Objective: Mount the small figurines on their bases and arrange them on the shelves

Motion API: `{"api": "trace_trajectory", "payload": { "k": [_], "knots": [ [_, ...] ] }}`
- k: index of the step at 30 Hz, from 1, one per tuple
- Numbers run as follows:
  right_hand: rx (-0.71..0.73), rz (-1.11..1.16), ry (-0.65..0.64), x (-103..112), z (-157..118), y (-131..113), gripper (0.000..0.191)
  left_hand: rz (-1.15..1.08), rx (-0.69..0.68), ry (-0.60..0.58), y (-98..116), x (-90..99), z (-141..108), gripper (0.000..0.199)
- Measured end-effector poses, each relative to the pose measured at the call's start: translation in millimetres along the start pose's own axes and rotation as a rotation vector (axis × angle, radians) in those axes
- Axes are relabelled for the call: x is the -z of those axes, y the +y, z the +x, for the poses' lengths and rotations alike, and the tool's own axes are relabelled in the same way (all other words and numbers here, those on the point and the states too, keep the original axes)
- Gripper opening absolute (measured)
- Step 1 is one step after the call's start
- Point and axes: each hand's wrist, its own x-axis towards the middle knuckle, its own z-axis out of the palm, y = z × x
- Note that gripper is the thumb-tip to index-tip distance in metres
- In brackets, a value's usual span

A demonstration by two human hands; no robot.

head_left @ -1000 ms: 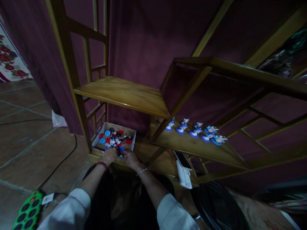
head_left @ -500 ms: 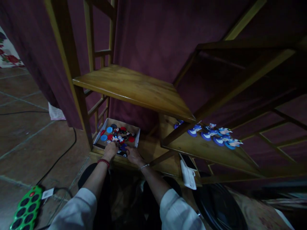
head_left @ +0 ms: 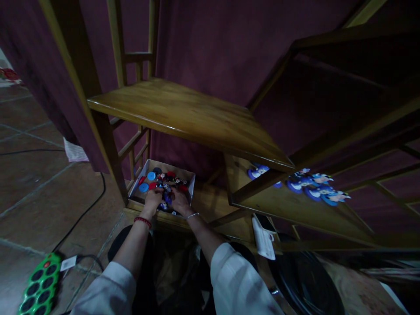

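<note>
A shallow cardboard box sits on the lowest shelf at the left, holding small figurines and round red, blue and black bases. Both of my hands reach into it. My left hand has its fingers closed at the left side of a small blue-purple figurine. From the right, my right hand closes its fingers on the same figurine. Fingers and dim light partly hide the grip. Loose blue round bases lie left of my hands, with red ones around them.
A wooden shelf board overhangs the box. Several figurines on blue bases stand on the right shelf. Below them lie a phone and a white item. A green power strip rests on the floor, and a black round object is at lower right.
My right hand has moved further into the box, over the figurines. The blue-purple figurine has shifted slightly up between my hands. The view has turned a little.
</note>
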Motion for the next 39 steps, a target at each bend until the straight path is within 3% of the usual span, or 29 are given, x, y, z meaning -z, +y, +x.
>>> {"api": "trace_trajectory", "payload": {
  "k": [4,10,17,27,35,39],
  "knots": [
    [-0.045,-0.013,0.004,-2,4,-3,0.045,-0.251,0.154,-0.022,5,0.4,-1,0.01],
    [-0.071,0.008,0.036,-7,9,-1,0.042,-0.389,0.236,0.018,7,2.7,1,0.008],
    [-0.137,0.071,0.052,-8,14,-1,0.042,-0.354,0.237,0.025,10,1.0,-1,0.01],
    [-0.227,0.344,0.065,-14,17,0,0.035,-0.336,0.21,0.01,11,0.6,-2,0.008],
    [-0.216,0.327,0.097,-14,21,1,0.042,-0.319,0.217,0.01,13,2.7,-5,0.008],
    [-0.239,0.317,0.082,-17,22,5,0.036,-0.342,0.236,0.0,14,4.4,-5,0.009]
  ]
}}
